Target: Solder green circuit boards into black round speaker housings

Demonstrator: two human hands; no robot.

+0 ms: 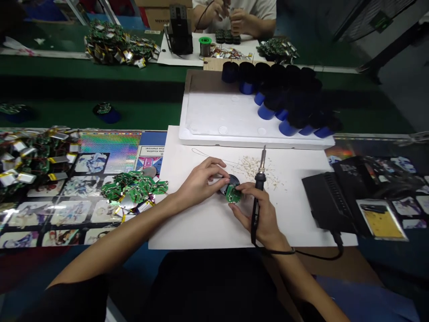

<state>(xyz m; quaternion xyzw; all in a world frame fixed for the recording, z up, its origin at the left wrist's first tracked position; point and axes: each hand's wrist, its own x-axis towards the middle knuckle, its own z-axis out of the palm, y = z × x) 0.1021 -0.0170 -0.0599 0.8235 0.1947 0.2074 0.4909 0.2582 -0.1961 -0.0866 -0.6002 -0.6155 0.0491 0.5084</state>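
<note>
Green workbenches (100, 71) run across the room. On the nearer one lies a white paper sheet (295, 223), below a white foam tray (214, 116) crowded with blue-and-black cylinders (288, 98). A black soldering station (328, 201) sits right of the sheet, a heap of green circuit boards (134, 188) left of it. The left hand (201, 181) curls, fingertips (217, 167) pressed on a round black disc (233, 180). The right hand (264, 214) wraps a soldering iron (257, 197), tip up, its fingers touching a small green circuit board (233, 193) held against the disc.
</note>
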